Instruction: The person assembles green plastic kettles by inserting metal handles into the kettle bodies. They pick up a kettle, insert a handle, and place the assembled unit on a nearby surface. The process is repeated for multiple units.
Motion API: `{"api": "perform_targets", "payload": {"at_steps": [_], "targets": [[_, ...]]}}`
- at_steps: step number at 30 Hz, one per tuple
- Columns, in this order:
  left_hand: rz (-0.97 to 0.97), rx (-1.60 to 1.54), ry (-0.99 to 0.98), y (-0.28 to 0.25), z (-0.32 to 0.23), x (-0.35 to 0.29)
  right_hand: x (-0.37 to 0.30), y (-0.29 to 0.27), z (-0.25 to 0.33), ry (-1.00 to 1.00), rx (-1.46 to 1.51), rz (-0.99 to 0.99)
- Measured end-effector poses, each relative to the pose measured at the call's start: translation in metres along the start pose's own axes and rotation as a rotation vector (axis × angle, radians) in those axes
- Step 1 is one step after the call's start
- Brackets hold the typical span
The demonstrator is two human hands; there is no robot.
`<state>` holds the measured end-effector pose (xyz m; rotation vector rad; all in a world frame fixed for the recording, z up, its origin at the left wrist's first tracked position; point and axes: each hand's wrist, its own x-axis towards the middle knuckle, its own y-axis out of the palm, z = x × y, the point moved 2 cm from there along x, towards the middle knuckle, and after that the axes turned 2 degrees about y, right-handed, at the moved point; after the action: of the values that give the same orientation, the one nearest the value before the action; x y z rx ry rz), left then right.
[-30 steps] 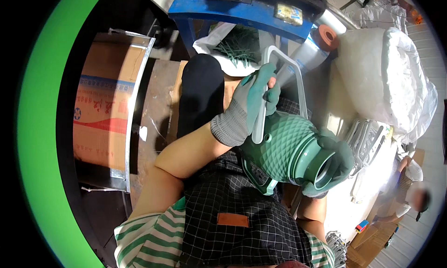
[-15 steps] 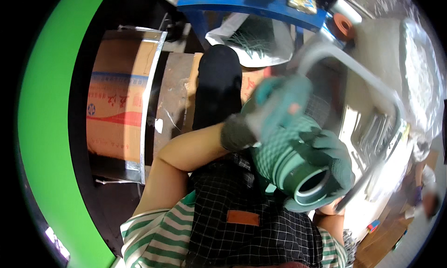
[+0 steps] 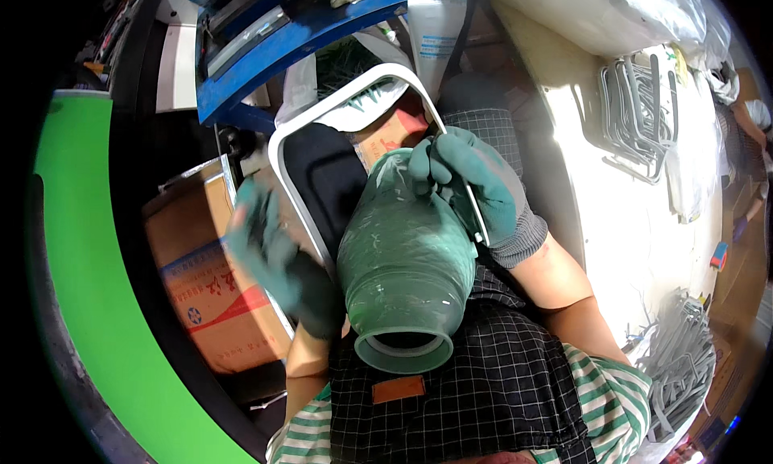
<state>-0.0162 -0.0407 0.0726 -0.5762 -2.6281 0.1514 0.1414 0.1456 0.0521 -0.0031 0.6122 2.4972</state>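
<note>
A green vase-shaped vessel (image 3: pixel 407 250) lies tilted across my lap, its round open mouth toward me. Over its far end arches a pale, U-shaped bent metal handle (image 3: pixel 291 186), one leg on each side of the vessel. My right hand (image 3: pixel 475 174), in a green and grey glove, is closed around the handle's right leg, fingers over the vessel's upper right side. Off to the left, my gloved left hand (image 3: pixel 274 250) is raised beside the handle's left leg. It is blurred, with fingers stretched out and nothing visible in it.
Several bent metal handles (image 3: pixel 640 113) lie on the pale surface to the right, with more in a bag (image 3: pixel 680 367) lower down. A cardboard box (image 3: pixel 217 295) stands at left. Ahead are a blue table (image 3: pixel 302 49) and a white bag (image 3: pixel 302 85). Another person's arm shows at far right.
The view has swung right. The vessel now lies with its mouth toward me and the handle arches over it. My left hand has moved off the vessel to the left; my right grips the handle.
</note>
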Motion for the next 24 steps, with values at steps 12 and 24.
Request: {"api": "perform_targets", "payload": {"at_steps": [12, 24], "targets": [[0.593, -0.374, 0.607, 0.008, -0.046, -0.027, -0.01, 0.023, -0.009, -0.015, -0.055, -0.181], [0.176, -0.538, 0.266, 0.014, -0.012, 0.054, -0.082, -0.093, -0.015, -0.013, 0.581, -0.064]]}}
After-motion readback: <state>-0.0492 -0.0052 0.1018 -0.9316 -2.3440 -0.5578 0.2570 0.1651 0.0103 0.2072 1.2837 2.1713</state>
